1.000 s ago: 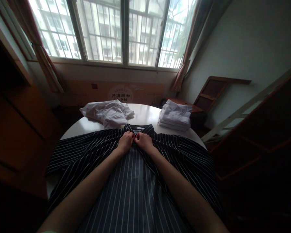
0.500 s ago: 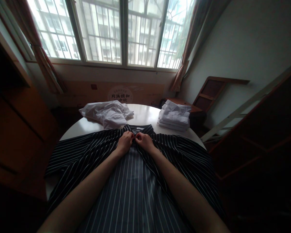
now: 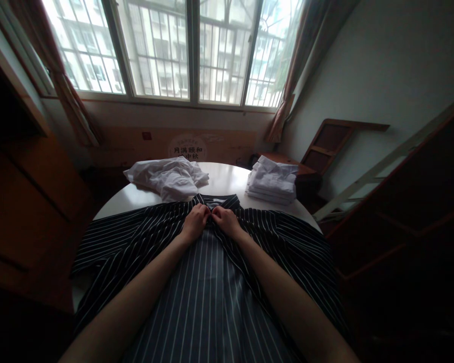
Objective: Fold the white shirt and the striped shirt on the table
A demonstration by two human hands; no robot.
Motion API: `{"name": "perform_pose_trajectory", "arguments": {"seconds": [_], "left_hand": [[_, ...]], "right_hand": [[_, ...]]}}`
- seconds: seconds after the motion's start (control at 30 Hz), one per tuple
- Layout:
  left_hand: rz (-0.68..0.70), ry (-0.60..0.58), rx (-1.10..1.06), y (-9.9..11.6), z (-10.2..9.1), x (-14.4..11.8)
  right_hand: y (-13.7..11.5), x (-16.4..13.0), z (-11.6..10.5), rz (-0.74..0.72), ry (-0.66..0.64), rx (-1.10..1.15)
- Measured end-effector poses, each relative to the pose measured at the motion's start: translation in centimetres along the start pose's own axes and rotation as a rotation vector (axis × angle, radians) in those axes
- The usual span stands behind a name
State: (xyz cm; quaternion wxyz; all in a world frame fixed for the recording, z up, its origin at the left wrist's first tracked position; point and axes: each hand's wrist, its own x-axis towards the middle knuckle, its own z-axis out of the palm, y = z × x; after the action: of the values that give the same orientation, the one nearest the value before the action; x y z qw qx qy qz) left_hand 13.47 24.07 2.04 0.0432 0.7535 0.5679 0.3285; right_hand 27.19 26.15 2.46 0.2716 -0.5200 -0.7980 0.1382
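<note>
A dark shirt with thin white stripes lies spread over the near part of the round white table, its collar away from me and its front partly open. Just below the collar, my left hand pinches one front edge of the shirt. Close beside it, my right hand pinches the opposite edge, and the fingertips of both hands nearly meet. Whether a button sits between the fingers is too small to make out. The sleeves stretch out to both sides of the table.
A crumpled white garment lies at the table's far left. Folded white clothes are stacked at the far right. Behind the table stand a long cardboard box and a wooden chair; a barred window is above.
</note>
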Motion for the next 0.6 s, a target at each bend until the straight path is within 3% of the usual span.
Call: {"name": "perform_pose_trajectory", "arguments": {"seconds": [0.33,0.6], "left_hand": [[0.012,0.038,-0.104,-0.11,-0.18,0.11],[0.014,0.031,-0.117,-0.27,-0.10,0.16]], "right_hand": [[0.55,0.64,-0.22,0.063,0.012,0.217],[0.59,0.65,-0.31,0.082,-0.009,0.238]]}}
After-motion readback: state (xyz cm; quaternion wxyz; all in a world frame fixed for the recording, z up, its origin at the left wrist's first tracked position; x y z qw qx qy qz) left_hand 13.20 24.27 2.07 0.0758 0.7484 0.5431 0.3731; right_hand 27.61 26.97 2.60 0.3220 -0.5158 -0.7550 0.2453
